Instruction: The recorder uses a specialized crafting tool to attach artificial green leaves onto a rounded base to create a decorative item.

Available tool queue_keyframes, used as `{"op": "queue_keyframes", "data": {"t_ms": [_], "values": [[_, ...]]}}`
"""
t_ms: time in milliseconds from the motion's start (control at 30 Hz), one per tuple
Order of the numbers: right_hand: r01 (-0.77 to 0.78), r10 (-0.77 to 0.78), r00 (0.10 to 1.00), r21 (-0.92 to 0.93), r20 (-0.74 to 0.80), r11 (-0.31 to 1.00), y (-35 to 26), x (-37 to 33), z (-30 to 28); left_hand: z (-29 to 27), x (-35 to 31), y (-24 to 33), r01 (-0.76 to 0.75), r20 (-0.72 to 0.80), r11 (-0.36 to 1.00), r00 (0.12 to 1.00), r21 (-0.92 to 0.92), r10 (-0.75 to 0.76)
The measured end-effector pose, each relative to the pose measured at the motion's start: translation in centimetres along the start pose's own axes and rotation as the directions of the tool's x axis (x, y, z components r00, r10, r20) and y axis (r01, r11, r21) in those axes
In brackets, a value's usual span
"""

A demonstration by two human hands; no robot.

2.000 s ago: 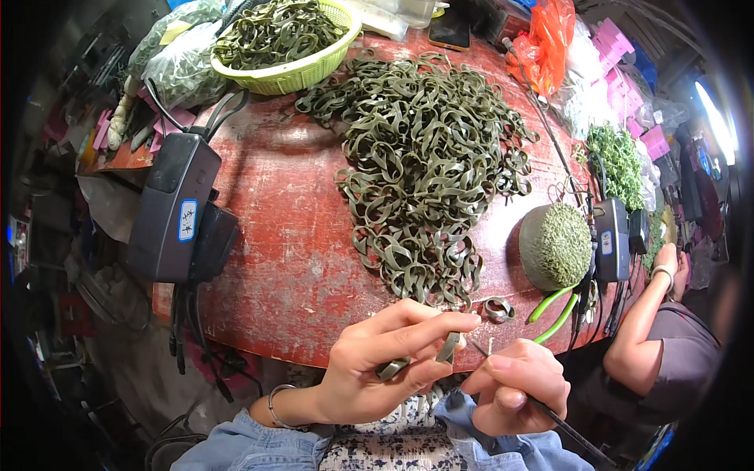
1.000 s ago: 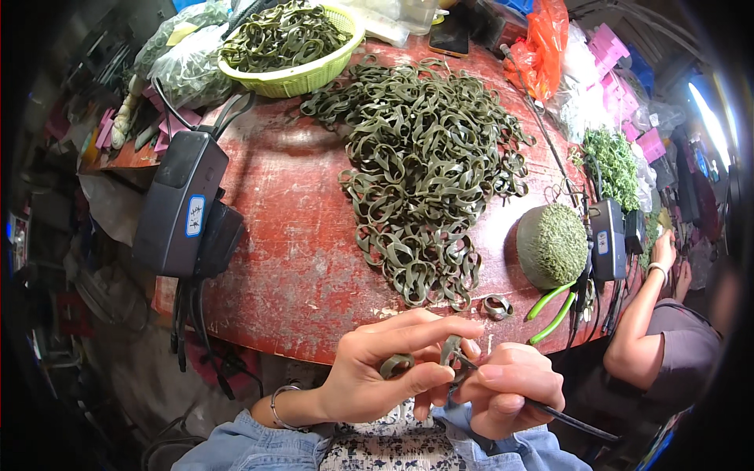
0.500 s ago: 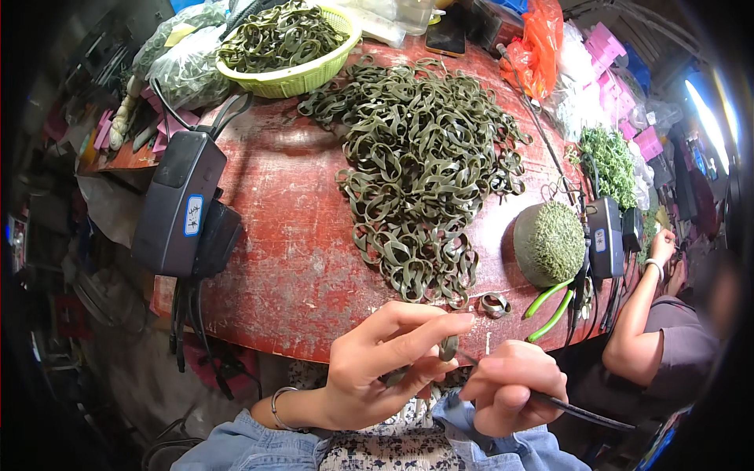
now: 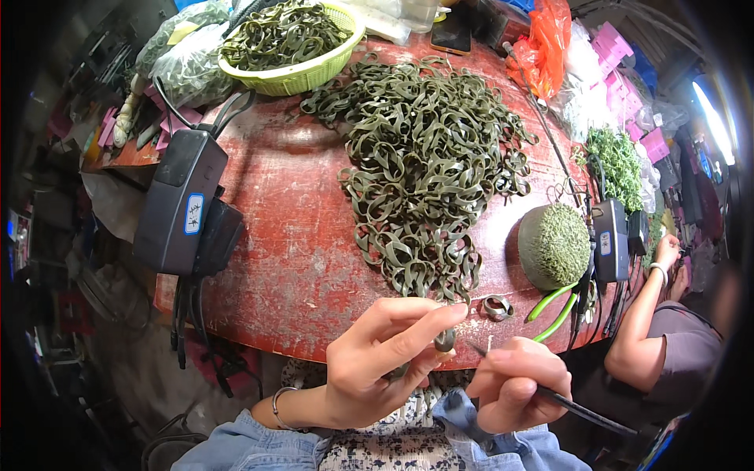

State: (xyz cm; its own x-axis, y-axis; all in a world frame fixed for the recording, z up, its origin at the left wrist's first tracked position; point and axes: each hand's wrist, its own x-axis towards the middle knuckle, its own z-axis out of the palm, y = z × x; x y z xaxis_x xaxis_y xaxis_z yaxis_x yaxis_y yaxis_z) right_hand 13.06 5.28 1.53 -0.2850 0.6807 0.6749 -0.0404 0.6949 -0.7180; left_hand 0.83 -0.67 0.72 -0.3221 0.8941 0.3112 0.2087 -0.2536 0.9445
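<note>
Near the front edge of the red table, my left hand (image 4: pixel 373 365) pinches a small dark green ring-shaped band (image 4: pixel 444 340) between thumb and fingers. Just right of it, my right hand (image 4: pixel 522 385) grips a thin black pen-like tool (image 4: pixel 585 413) that slants down to the right. Its pointed tip is toward the band, with a small gap between them. Beyond my hands lies a large pile of similar dark green bands (image 4: pixel 428 157). One loose band (image 4: pixel 497 308) rests apart from the pile, above my right hand.
A yellow-green basket (image 4: pixel 314 78) of bands stands far left. Black boxes with cables (image 4: pixel 181 204) (image 4: pixel 609 239) flank the red table (image 4: pixel 275 267). A cylinder with a granular green top (image 4: pixel 554 245), green-handled pliers (image 4: pixel 554 314) and an orange bag (image 4: pixel 547 51) are right. Another person's arm (image 4: pixel 638 314) shows there.
My right hand has drawn slightly right, so the tool's tip has come away from the band. The band has turned a little in my left fingers. The view has shifted slightly.
</note>
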Motion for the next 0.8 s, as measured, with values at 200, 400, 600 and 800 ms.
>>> {"op": "queue_keyframes", "data": {"t_ms": [200,400,600,800], "values": [[0.044,-0.049,0.998,-0.137,-0.027,0.99,0.0,-0.1,0.0,0.2,0.0,-0.1,-0.009,0.008,1.0,1.0,0.025,0.009],[0.004,-0.007,0.996,0.028,0.086,1.0,0.1,0.2,-0.5,0.0,0.0,-0.3,0.045,0.023,0.999,0.999,0.004,-0.045],[-0.07,0.072,0.995,-0.025,0.07,0.997,-0.4,-0.7,-2.1,-0.1,-0.2,0.1,0.105,0.044,0.994,0.994,-0.019,-0.104],[-0.206,0.196,0.977,0.133,0.083,0.97,-0.2,-0.8,-2.0,-0.2,0.2,0.0,0.257,0.143,0.937,0.963,-0.237,-0.228]]}}
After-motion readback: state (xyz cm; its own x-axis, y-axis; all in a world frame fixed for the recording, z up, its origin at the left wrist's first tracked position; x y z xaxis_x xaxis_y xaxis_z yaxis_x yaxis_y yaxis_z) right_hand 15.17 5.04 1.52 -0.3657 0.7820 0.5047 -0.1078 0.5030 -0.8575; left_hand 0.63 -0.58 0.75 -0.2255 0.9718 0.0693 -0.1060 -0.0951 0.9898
